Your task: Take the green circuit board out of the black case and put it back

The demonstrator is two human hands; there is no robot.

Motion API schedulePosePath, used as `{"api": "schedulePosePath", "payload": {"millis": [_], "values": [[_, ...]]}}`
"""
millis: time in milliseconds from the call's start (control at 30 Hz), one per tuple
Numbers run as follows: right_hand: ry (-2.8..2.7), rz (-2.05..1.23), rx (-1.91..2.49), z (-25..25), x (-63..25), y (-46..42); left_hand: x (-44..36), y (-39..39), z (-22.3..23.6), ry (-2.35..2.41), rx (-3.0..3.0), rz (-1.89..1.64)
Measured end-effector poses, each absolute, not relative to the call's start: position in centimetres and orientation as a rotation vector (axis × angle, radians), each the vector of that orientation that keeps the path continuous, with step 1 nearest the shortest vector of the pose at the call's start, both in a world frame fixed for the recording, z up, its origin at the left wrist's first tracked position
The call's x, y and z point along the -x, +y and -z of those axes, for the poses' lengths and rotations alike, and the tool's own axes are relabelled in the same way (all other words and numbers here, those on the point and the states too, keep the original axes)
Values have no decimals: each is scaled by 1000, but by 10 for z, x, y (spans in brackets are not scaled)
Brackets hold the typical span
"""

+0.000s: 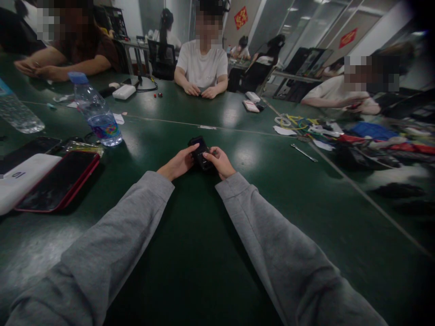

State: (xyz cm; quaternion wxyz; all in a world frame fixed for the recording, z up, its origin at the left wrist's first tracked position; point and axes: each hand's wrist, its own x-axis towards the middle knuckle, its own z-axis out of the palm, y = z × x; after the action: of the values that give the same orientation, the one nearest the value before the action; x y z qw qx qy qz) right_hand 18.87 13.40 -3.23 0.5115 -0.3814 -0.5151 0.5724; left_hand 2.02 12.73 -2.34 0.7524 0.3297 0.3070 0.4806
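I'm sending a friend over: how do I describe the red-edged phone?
On the green table, look left to the blue-capped bottle. Nearer the camera, beside a white block, lies the phone, dark face up. Its red edge sets it apart from the block and black slab.

Tabletop [190,231]: smooth, dark green, glossy under the lights. Left of it, bottle [97,111]: clear plastic, shiny; phone [63,179]: glossy glass-like face. Right on tabletop, wrench [303,153]: bright metal. Across its near side, sleeves [115,231]: matt grey cloth. Device [201,153] at tabletop centre: dark, probably plastic; view too dim to confirm.
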Motion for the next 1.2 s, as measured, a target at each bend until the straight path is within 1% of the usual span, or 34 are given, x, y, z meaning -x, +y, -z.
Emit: {"api": "schedulePosePath", "payload": {"millis": [500, 1200], "values": [[-1045, -1338, 977, 31, -190, 138, -24, 130, 29, 652, -736, -1113], [-1132, -1371, 972, 33, -191, 137, -21, 128, 32, 708, -849, -1185]]}}
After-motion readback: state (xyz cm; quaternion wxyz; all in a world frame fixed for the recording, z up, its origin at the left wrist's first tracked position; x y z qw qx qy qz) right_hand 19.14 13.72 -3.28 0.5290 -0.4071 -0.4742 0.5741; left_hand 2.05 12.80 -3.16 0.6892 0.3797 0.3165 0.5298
